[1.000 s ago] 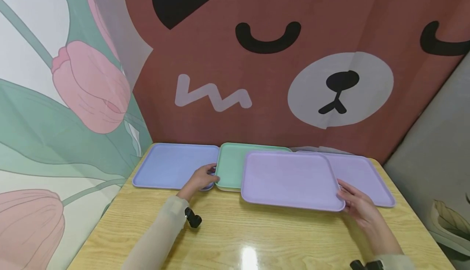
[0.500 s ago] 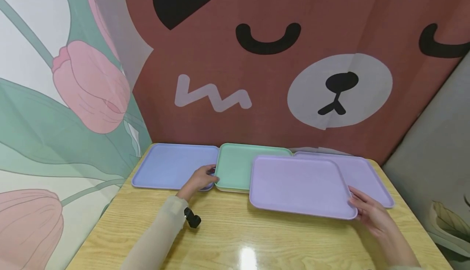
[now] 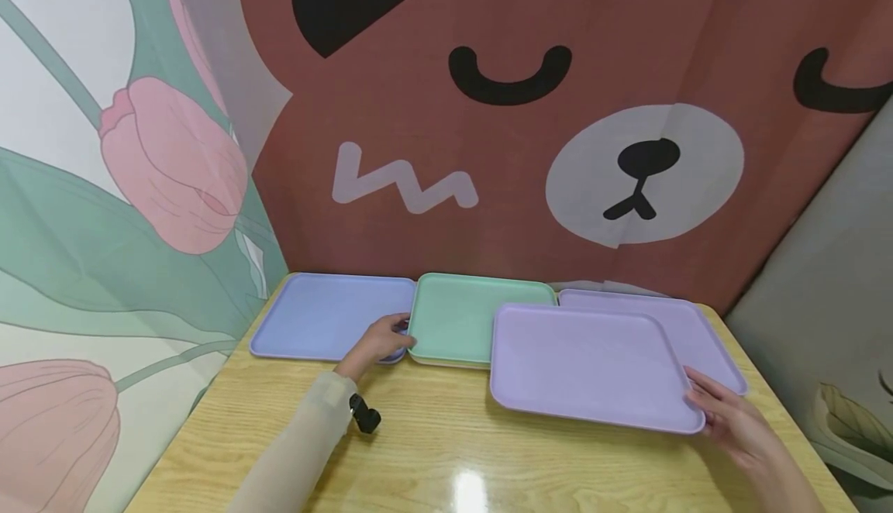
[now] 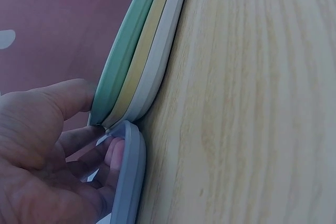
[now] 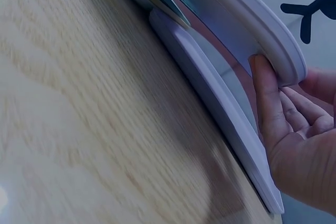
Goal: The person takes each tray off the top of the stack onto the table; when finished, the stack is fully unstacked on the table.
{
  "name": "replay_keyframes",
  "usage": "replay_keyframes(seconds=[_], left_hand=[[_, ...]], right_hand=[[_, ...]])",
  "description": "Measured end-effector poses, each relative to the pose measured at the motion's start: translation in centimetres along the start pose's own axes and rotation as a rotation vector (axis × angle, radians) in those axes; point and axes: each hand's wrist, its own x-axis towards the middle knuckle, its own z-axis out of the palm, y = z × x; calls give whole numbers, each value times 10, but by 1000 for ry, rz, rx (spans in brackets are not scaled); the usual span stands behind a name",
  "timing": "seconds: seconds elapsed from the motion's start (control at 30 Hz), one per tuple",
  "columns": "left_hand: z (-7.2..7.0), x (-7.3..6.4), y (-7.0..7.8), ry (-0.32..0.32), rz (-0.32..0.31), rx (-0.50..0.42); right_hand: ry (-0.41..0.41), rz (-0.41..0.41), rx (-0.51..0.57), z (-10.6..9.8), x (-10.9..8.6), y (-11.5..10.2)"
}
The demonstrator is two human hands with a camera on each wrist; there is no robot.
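A lavender tray (image 3: 593,366) hangs above the table, held by its near right corner in my right hand (image 3: 739,424). In the right wrist view, digits lie on both sides of its rim (image 5: 283,51), apart from the lavender tray (image 5: 210,98) on the table. My left hand (image 3: 380,339) pinches the near left corner of a green tray (image 3: 453,319). Seen from the left wrist, the green tray (image 4: 126,51) tops a stack with a yellow tray (image 4: 144,51) and a whitish tray (image 4: 160,61). Other fingers of that hand reach over the blue tray's rim (image 4: 131,177).
The blue tray (image 3: 328,315) lies left of the stack, its right edge against it. Another lavender tray (image 3: 687,335) lies at the right, partly hidden by the held one. A printed bear curtain (image 3: 391,242) stands behind the wooden table (image 3: 391,451).
The right hand has carried the lavender tray to the right and nearer, uncovering more of the green tray. The left hand has stayed at the stack's corner.
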Motion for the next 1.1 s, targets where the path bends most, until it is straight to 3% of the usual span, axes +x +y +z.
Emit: replay_keyframes(seconds=[0.3, 0.47, 0.57, 0.63, 0.83, 1.0, 1.1], left_hand=[[-1, 0, -1, -1, -17, -22], [-2, -2, 0, -9, -18, -22], [-3, -3, 1, -13, -20, -27], [-3, -3, 2, -16, -21, -29], [-4, -3, 2, -14, -16, -23], [-3, -3, 2, -11, -9, -21], [-3, -4, 2, -8, -6, -19]], right_hand=[[100, 72, -54, -8, -14, -4], [26, 48, -36, -16, -21, -5], [-2, 73, -24, -21, -28, -8], [27, 105, -61, -25, -33, -10], [215, 239, -275, -33, -46, -14], [259, 321, -380, -43, -52, -16], [221, 360, -385, -50, -57, -18]])
